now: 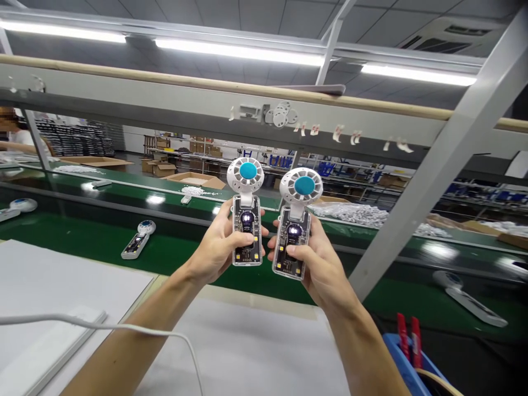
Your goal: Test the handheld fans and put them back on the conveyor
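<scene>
Side by side in front of me are two small handheld fans, each with a round white head, a blue centre and a clear body over a black circuit board. My left hand (pixel 218 242) is closed around the left handheld fan (pixel 247 212), its thumb pressed on the front. Closed on the right handheld fan (pixel 297 220) is my right hand (pixel 322 261), thumb likewise on the board. Lit digits glow on both boards. The two fans are upright, the right one slightly tilted, with a narrow gap between them.
On the green conveyor belt (pixel 181 247) lie another fan (pixel 139 240) and one more (pixel 470 300) at right. A white cable (pixel 124 325) crosses the white worktop (pixel 247 341). A blue bin (pixel 402 363) holds red-handled tools. A slanted metal post (pixel 429 159) stands at right. Far left, a person (pixel 20 137) is partly visible.
</scene>
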Demonstrator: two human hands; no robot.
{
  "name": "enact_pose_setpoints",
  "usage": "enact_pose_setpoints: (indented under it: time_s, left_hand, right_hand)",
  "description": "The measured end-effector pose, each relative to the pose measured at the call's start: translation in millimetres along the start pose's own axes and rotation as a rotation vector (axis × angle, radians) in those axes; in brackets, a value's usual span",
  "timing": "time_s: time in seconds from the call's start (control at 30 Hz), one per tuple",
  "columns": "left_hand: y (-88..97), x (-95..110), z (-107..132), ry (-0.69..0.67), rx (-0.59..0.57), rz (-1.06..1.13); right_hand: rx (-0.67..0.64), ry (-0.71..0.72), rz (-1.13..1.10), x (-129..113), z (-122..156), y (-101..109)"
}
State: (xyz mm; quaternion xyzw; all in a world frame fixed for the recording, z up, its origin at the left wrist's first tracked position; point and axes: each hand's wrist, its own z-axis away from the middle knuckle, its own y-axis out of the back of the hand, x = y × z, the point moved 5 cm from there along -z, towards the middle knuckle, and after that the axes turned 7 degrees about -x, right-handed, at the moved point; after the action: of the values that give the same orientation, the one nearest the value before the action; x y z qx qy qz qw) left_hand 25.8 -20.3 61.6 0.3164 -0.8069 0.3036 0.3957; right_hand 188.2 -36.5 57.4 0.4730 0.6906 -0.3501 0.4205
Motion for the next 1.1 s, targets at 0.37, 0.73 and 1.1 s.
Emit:
enact_pose_setpoints:
  time_s: [0.37,0.73,1.1]
  left_hand:
    - [-2.8,-2.4,-0.5,0.039,0.011,0.007]
    - [-4.7,-2.5,-0.4,0.053,0.051,0.048]
    - [-3.1,-8.6,-1.5,0.054,0.069,0.068]
  right_hand:
    - [-0.025,-0.035,0.033,-7.2,2.8,3.1]
    - [-0.063,-0.046,-0.004,-6.0,1.0,-0.3]
    - [-0.083,-0.091,-0.017,-0.7,-1.1,2.8]
